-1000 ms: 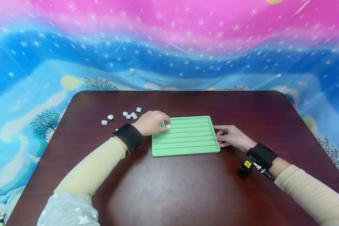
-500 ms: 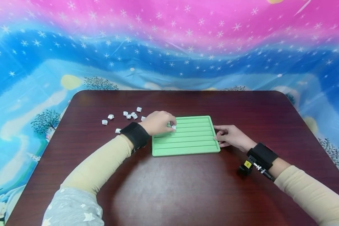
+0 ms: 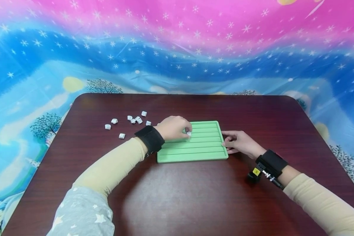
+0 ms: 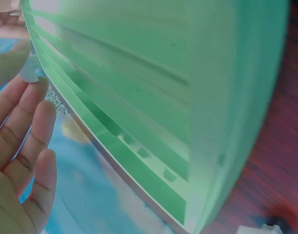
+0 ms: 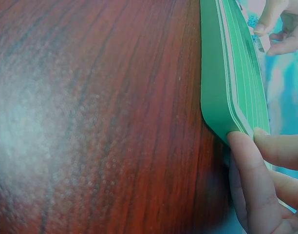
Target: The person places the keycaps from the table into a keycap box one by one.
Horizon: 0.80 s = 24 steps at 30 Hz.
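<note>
The ridged green tray (image 3: 194, 156) lies on the table, its long grooves running left to right. Over its upper middle, my left hand (image 3: 174, 128) pinches a small white keycap (image 3: 189, 134) between thumb and fingertips. In the left wrist view that keycap (image 4: 29, 71) shows at the fingertips, the other fingers loosely extended. My right hand (image 3: 242, 143) grips the tray's right edge, thumb at the rim and fingers along the outer side. The right wrist view shows these fingers (image 5: 253, 180) at the tray's corner (image 5: 222, 117).
Several loose white keycaps (image 3: 138, 120) are scattered on the dark wooden table (image 3: 177, 196) left of the tray. One keycap (image 3: 122, 136) lies nearer the left forearm. A patterned cloth (image 3: 177, 49) hangs behind the table.
My left hand has moved to the right over the tray with the keycap still pinched. Keycaps it hid before now show on the table. The right hand stays on the tray's edge.
</note>
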Available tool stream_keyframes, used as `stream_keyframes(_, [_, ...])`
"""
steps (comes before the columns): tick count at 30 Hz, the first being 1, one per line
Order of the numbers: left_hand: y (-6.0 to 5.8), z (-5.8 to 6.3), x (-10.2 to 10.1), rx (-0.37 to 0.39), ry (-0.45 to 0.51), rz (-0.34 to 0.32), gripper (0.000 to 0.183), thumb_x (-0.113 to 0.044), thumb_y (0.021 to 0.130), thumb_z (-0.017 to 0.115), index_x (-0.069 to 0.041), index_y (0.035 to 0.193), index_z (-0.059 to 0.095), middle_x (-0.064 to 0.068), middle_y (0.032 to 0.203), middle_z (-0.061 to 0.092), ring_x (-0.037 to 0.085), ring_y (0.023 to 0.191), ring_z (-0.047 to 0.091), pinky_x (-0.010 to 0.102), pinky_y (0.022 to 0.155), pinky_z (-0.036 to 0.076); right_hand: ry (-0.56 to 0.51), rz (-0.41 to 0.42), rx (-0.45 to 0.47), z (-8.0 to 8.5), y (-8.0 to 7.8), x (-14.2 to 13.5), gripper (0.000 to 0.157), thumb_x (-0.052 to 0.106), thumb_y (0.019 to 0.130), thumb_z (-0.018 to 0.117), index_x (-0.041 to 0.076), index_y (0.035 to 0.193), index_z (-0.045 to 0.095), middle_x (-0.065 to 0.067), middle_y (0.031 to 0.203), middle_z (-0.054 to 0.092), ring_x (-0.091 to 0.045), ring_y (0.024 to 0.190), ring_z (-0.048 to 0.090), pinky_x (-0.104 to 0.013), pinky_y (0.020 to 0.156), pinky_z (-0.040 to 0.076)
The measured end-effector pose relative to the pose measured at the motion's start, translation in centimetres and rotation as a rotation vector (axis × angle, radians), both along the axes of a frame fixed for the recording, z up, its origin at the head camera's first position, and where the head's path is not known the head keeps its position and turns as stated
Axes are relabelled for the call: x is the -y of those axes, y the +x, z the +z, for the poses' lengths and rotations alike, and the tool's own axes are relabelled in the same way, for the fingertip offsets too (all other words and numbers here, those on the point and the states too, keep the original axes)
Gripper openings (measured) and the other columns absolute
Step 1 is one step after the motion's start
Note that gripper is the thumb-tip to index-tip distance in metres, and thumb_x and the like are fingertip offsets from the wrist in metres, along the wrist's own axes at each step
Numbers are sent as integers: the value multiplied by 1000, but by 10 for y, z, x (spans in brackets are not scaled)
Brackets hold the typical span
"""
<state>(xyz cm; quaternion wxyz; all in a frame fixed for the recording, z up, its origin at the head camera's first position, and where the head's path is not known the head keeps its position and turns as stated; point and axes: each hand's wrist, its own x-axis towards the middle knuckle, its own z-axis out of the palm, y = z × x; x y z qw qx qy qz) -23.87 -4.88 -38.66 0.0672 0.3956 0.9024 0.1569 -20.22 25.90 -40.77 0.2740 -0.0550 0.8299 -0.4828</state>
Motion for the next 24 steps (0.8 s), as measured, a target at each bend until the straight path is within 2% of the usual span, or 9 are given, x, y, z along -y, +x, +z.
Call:
stream_keyframes(11, [-4, -8, -15, -17, 13, -20, 10, -24, 96, 73, -17, 103, 76, -8, 93, 70, 9, 88, 63, 30, 82, 50, -15, 10, -3, 2, 2, 0, 68, 3, 101, 62, -6, 159, 26, -18, 103, 59, -21, 93, 69, -33, 78, 59])
stream_keyframes(24, [-5, -3, -37, -39, -16, -54, 11, -23, 96, 73, -17, 105, 75, -5, 98, 71, 10, 93, 64, 31, 82, 51, -25, 11, -17, -1, 2, -2, 68, 1, 100, 64, -7, 157, 28, -20, 104, 60, -23, 89, 70, -34, 78, 60])
